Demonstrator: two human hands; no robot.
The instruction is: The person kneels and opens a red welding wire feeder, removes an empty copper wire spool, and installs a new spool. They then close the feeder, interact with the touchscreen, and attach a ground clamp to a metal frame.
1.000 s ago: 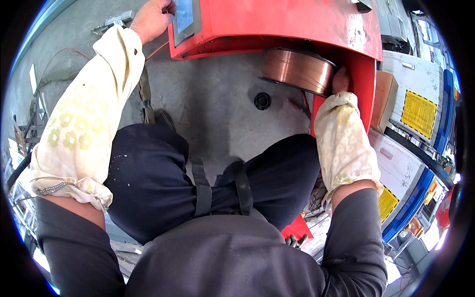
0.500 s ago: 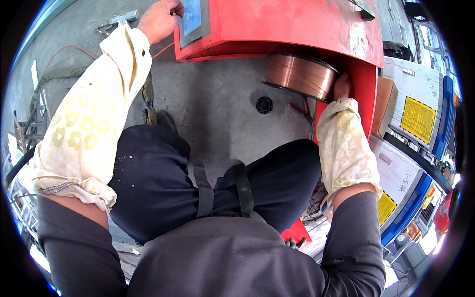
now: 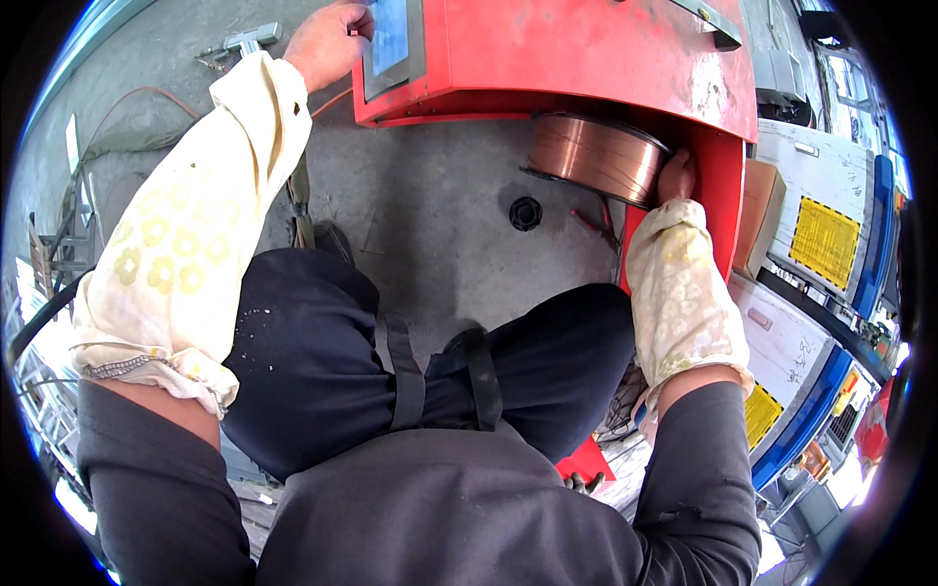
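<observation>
Red cabinet (image 3: 586,54), copper wire spool (image 3: 596,158) now slightly lower in view.

On your right: cardboard box (image 3: 761,217) beside white cases (image 3: 801,176), yellow labels (image 3: 826,242), blue edges (image 3: 878,225). On your left: orange cable (image 3: 149,90) on grey floor (image 3: 420,195).

My left cream cloth oversleeve (image 3: 176,230) is printed with yellow-green flowers; on my right cream cloth oversleeve (image 3: 686,298) the flowers look fainter. My long-sleeved top (image 3: 410,508) is dark grey, my cloth trousers (image 3: 303,361) near-black navy with white specks. The round black-rimmed wire spool (image 3: 596,156) gleams copper under the bright red metal casing (image 3: 576,54). Black dashes border the yellow rectangular panel (image 3: 825,244).
</observation>
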